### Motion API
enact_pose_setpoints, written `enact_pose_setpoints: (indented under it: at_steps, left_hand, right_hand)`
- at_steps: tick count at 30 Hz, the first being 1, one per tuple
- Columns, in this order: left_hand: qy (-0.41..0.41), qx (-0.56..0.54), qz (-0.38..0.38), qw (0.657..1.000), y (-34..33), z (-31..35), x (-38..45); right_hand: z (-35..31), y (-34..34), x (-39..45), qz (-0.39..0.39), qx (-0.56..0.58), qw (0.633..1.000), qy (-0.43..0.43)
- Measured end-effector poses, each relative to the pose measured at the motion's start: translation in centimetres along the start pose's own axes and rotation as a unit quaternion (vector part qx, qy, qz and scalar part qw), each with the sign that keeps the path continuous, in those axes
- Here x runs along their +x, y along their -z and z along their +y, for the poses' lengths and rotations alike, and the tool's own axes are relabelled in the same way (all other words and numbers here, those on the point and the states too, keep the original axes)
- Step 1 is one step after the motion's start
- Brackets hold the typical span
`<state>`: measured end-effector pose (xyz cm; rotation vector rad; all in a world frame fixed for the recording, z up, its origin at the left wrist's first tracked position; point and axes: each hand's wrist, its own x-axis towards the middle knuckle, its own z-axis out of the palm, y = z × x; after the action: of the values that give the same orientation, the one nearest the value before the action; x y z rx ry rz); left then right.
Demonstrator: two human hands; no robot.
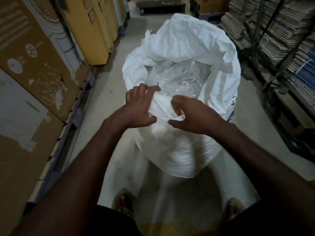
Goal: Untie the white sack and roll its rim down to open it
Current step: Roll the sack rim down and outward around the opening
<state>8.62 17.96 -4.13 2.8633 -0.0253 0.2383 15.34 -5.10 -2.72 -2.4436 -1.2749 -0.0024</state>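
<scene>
A big white woven sack (187, 45) stands on the floor in front of me with its mouth open. Clear plastic bags with black print (184, 80) fill the inside. The near rim (162, 103) is folded outward over the sack's side. My left hand (138, 108) curls its fingers over that near rim, thumb under the fold. My right hand (192, 114) sits just beside it on the same rim, fingers bent and spread, thumb pointing left. The far rim stands up higher and is crumpled.
Tall cardboard cartons (34, 68) line the left side of the narrow aisle. Stacks of flattened cardboard (281, 36) on racks fill the right. My sandalled feet (122, 203) stand on the concrete floor (109, 92) close behind the sack.
</scene>
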Motion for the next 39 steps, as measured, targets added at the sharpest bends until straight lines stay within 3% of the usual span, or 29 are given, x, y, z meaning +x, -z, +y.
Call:
enact_pose_setpoints:
  at_steps: [3, 5, 10, 14, 17, 20, 23, 25, 28, 30, 32, 35, 37, 39]
  left_hand:
    - [0.005, -0.008, -0.077, 0.997, 0.7, -0.3, -0.4]
    - [0.01, 0.004, -0.089, 0.996, 0.6, -0.5, -0.4]
    - [-0.039, 0.078, 0.089, 0.992, 0.1, -0.3, 1.0]
    - [0.06, 0.029, 0.163, 0.984, -2.3, 1.0, 0.3]
    - [0.086, 0.023, 0.153, 0.984, -3.5, 0.2, 0.0]
    - [0.059, 0.073, 0.066, 0.993, -3.4, -0.1, 0.6]
    - [0.021, 0.072, -0.129, 0.989, -2.5, 1.9, 0.3]
    - [-0.017, -0.05, -0.198, 0.979, -1.2, 2.8, -0.1]
    - [0.008, -0.309, -0.256, 0.916, 0.7, 2.2, -0.7]
    - [0.061, -0.306, -0.256, 0.915, 1.2, 1.8, -0.6]
    - [0.049, -0.197, -0.221, 0.954, 0.6, 1.4, -0.1]
    - [0.043, -0.043, -0.154, 0.986, -0.9, 1.9, 0.9]
    - [0.023, 0.035, -0.13, 0.991, -1.8, 2.6, 1.3]
    - [-0.025, 0.077, -0.126, 0.989, -3.0, 3.6, 1.2]
  right_hand:
    - [0.4, -0.3, 0.0, 0.018, -0.049, 0.998, -0.02]
    - [0.1, -0.6, -0.1, 0.061, -0.078, 0.994, -0.034]
    - [-0.8, -1.6, 0.1, 0.199, -0.133, 0.97, -0.04]
    - [-1.4, -3.1, 0.3, 0.163, -0.188, 0.968, -0.029]
    - [-1.2, -3.9, -0.2, 0.126, -0.204, 0.971, 0.01]
    - [0.0, -4.2, -0.3, 0.102, -0.183, 0.978, -0.019]
    - [1.3, -4.0, 0.0, 0.148, -0.183, 0.972, 0.001]
    - [1.9, -4.5, -0.1, 0.185, -0.183, 0.965, 0.038]
    - [1.9, -5.6, -0.6, 0.196, -0.166, 0.965, 0.061]
    - [1.4, -5.8, -1.0, 0.201, -0.137, 0.969, 0.046]
    - [0.9, -5.3, -0.9, 0.173, -0.099, 0.98, 0.02]
    - [1.1, -3.5, -0.9, 0.033, -0.034, 0.999, 0.009]
    - [2.3, -2.1, -1.0, -0.059, -0.073, 0.996, 0.009]
    - [4.1, -0.9, -1.1, -0.097, -0.158, 0.983, 0.001]
